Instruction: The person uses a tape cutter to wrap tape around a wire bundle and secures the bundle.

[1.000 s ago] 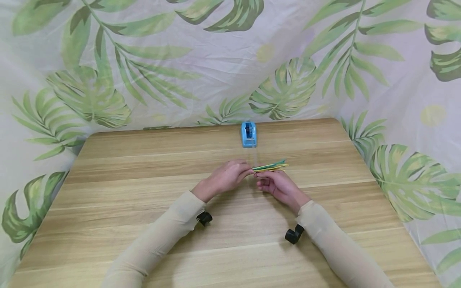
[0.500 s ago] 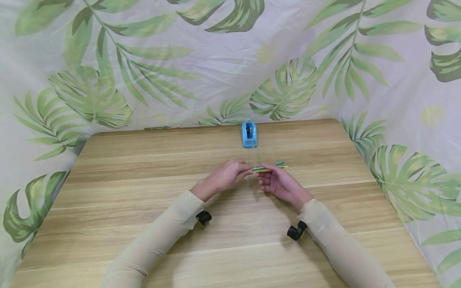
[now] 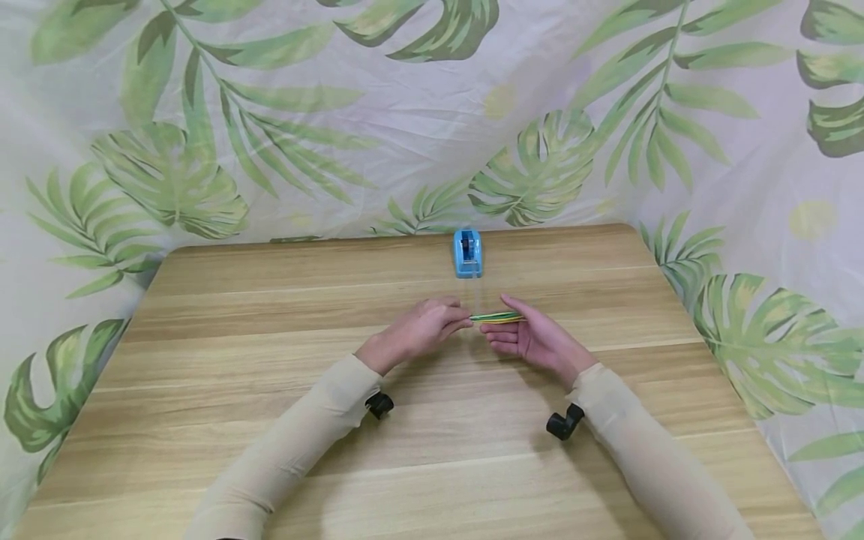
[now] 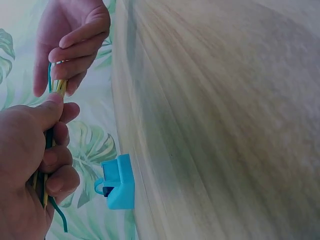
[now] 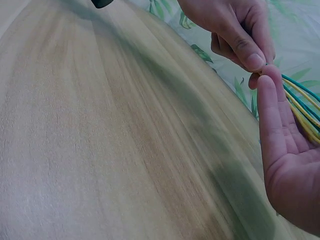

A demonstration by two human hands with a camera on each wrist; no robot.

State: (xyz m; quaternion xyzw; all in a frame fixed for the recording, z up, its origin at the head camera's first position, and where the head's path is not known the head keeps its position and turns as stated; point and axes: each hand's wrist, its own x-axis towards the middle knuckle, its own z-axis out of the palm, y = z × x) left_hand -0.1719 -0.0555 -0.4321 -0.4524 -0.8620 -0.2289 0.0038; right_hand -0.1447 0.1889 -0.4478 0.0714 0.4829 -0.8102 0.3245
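Note:
A bundle of thin green and yellow wires (image 3: 498, 318) stretches between the two hands above the table. My left hand (image 3: 427, 328) grips it, thumb pressed against curled fingers; in the left wrist view the wires (image 4: 60, 86) stick out past the thumb, and a green end hangs below the palm. My right hand (image 3: 543, 341) has its fingers extended, and the bundle's far part lies along the palm side. In the right wrist view the wires (image 5: 301, 87) fan out behind the straight fingers (image 5: 271, 117), with the left thumb and fingers pinching their near end.
A blue tape dispenser (image 3: 468, 259) stands near the table's back edge, straight beyond the hands. The wooden table (image 3: 270, 300) meets a leaf-printed cloth (image 3: 418, 112) behind it. Black wrist cameras (image 3: 563, 422) hang under both sleeves.
My right hand has let go its pinch, slid right along the wires and straightened its fingers. The loose wire ends have drawn together. My left hand keeps its grip in nearly the same place.

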